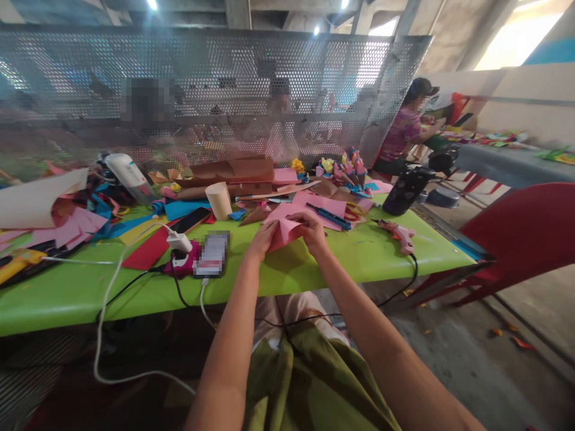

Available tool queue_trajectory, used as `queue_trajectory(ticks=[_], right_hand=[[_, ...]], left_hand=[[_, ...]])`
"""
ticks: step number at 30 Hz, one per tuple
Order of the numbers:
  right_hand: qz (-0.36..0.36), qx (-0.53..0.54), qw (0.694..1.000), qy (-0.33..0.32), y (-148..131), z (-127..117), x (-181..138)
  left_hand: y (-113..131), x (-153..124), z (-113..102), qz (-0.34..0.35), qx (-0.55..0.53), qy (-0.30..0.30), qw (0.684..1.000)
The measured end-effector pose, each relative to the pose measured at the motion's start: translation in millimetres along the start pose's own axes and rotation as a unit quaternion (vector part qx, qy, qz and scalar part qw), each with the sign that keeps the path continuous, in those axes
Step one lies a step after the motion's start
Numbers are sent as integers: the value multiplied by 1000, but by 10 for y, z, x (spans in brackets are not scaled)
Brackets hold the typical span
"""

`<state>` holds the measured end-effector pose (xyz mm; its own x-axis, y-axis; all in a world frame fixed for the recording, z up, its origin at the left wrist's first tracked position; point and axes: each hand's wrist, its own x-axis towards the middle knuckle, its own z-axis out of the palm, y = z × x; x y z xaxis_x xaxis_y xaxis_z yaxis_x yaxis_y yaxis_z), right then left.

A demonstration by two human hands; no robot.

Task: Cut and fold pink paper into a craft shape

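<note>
A folded sheet of pink paper (286, 232) is held between my two hands, just above the front part of the green table. My left hand (264, 238) grips its left side. On the right, the fingers of my right hand (311, 230) pinch its upper edge. Just beyond lie more pink sheets (305, 200), with a blue utility knife (330, 216) resting on them. Scissors with yellow handles (354, 209) lie beside the knife, partly hidden among paper. A pink glue gun (398, 234) rests on the table to the right.
On the left lie a phone (212, 254), a power strip (186, 260) and a white charger (179, 241) with loose cables. A cardboard tube (218, 200) stands behind. A black tumbler (404, 190) is back right, near a red chair (530, 239). A person (406, 129) sits beyond.
</note>
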<state>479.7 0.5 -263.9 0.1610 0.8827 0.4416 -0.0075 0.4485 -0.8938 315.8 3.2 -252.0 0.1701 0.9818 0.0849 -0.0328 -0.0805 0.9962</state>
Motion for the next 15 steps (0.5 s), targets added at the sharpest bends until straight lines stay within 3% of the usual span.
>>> queue_trajectory(ticks=[15], right_hand=[[-90,-106,990,19,-157,-6,-74]], left_hand=[[47,-16,31,-32,5,-27,999]])
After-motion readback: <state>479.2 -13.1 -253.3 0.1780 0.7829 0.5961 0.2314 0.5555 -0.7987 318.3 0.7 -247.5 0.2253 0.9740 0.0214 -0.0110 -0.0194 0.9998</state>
